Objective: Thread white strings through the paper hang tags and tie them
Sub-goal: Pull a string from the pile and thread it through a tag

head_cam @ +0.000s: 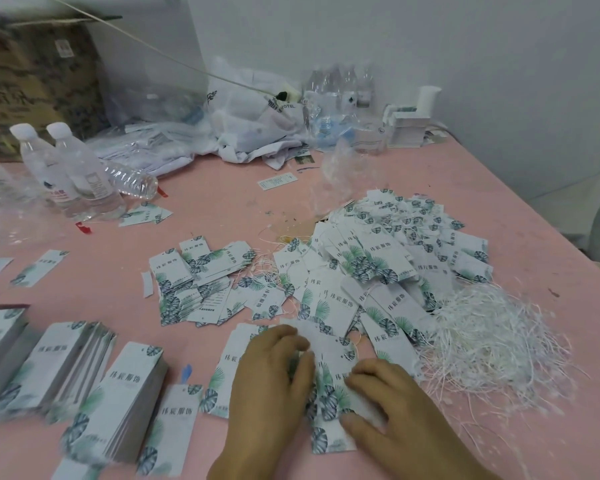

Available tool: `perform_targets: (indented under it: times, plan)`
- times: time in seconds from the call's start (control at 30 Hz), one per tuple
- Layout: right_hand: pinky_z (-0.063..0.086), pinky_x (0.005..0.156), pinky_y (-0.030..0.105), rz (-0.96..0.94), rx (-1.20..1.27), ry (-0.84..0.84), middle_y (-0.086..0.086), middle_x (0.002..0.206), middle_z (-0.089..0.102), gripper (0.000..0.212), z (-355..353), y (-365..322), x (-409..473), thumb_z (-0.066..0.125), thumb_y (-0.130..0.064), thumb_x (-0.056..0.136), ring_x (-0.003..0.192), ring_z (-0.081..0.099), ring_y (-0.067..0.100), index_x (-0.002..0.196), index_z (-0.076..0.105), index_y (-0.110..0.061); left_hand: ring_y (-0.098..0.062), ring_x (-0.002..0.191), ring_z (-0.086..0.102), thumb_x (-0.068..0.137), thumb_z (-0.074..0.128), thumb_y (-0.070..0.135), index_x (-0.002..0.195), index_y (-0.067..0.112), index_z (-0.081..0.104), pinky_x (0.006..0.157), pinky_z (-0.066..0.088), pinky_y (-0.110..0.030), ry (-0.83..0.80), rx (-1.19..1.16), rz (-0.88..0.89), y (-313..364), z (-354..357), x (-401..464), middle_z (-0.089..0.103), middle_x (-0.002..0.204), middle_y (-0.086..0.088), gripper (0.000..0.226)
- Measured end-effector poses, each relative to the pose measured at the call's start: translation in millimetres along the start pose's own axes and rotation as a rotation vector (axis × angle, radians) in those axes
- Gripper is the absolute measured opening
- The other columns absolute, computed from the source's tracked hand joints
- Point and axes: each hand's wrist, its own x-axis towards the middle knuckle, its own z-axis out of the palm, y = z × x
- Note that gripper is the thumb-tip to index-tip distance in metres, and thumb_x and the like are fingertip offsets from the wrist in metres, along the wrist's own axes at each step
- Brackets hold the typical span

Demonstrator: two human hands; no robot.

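Both hands on hang tags

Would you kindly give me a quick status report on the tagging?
Both hands, left and right, on hang tags. White strings piled right, untouched. No obstruction.

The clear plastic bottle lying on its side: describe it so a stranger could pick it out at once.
Start at the pink table and look to its far left, where two clear water bottles with white caps stand upright. Just right of them lies the clear ribbed plastic bottle. It alone is tipped over on its side, while its neighbours stand.
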Motion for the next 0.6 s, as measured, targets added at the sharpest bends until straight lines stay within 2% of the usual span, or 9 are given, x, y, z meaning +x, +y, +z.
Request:
perform_targets:
  times: [0.03,0.13,0.23,0.3,0.4,0.5,0.6]
  plan:
    - [0.027,0.087,0.002,0.036,0.001,0.026,-0.033,0.117,0.036,0.067,0.6,1.7,-0.3,0.037,-0.073,0.079,0.115,0.031,-0.015,0.129,0.056,-0.032,-0.011,0.1,0.053,0.088,0.067,0.019,0.091,0.024,0.069,0.08,0.039,-0.027,0.058,0.006,-0.057,-3.9,-4.5,1.7,0.06,0.104,0.012,0.006]
    - [0.032,0.08,0.014,0.135,-0.166,0.055,-0.023,0.113,0.035,0.068,2.1,4.5,1.1,0.035,-0.077,0.082,0.105,0.036,-0.004,0.136,0.041,-0.037,-0.022,0.102,0.053,0.084,0.069,0.017,0.109,0.021,0.064,0.078,0.041,-0.033,0.162,0.105,-0.264,-25.0,-20.5,8.0,0.059,0.11,0.0,0.026]
    - [0.037,0.08,0.018,0.191,-0.239,-0.031,-0.017,0.109,0.033,0.072,0.9,2.4,1.6,0.035,-0.078,0.082,0.101,0.038,0.002,0.141,0.033,-0.038,-0.031,0.102,0.054,0.08,0.07,0.027,0.124,0.012,0.06,0.083,0.047,-0.04,0.047,0.247,-0.4,-39.7,-28.8,13.3,0.06,0.113,-0.011,0.048]
    - [0.037,0.08,0.017,0.197,-0.217,-0.063,-0.019,0.109,0.033,0.066,-1.6,1.8,3.1,0.042,-0.074,0.083,0.102,0.038,0.002,0.138,0.037,-0.039,-0.029,0.101,0.055,0.081,0.066,0.034,0.126,0.014,0.056,0.079,0.048,-0.039,-0.026,0.247,-0.477,-39.3,-29.5,14.4,0.057,0.11,-0.005,0.05]
    - [0.039,0.08,0.017,0.228,-0.117,-0.087,-0.02,0.111,0.038,0.047,-5.1,-1.0,6.3,0.057,-0.061,0.083,0.102,0.041,0.0,0.123,0.043,-0.041,-0.025,0.097,0.057,0.081,0.064,0.038,0.122,0.018,0.056,0.075,0.049,-0.036,-0.035,0.189,-0.498,-36.6,-27.9,13.3,0.054,0.107,0.0,0.046]
    - [0.044,0.071,0.015,0.315,0.102,-0.046,-0.017,0.097,0.059,0.029,-9.7,-1.7,8.6,0.07,-0.044,0.081,0.085,0.054,-0.003,0.1,0.049,-0.039,-0.023,0.088,0.061,0.076,0.069,0.034,0.12,0.015,0.056,0.075,0.054,-0.039,0.008,0.094,-0.537,-37.8,-27.3,14.8,0.058,0.109,-0.003,0.049]
    - [0.05,0.068,0.024,0.361,0.287,-0.035,-0.015,0.083,0.07,0.011,-13.3,4.6,10.8,0.071,-0.031,0.085,0.069,0.062,0.0,0.092,0.062,-0.029,-0.024,0.078,0.064,0.074,0.072,0.035,0.109,0.019,0.053,0.069,0.056,-0.043,0.009,0.04,-0.574,-35.8,-28.1,15.0,0.061,0.098,-0.006,0.043]
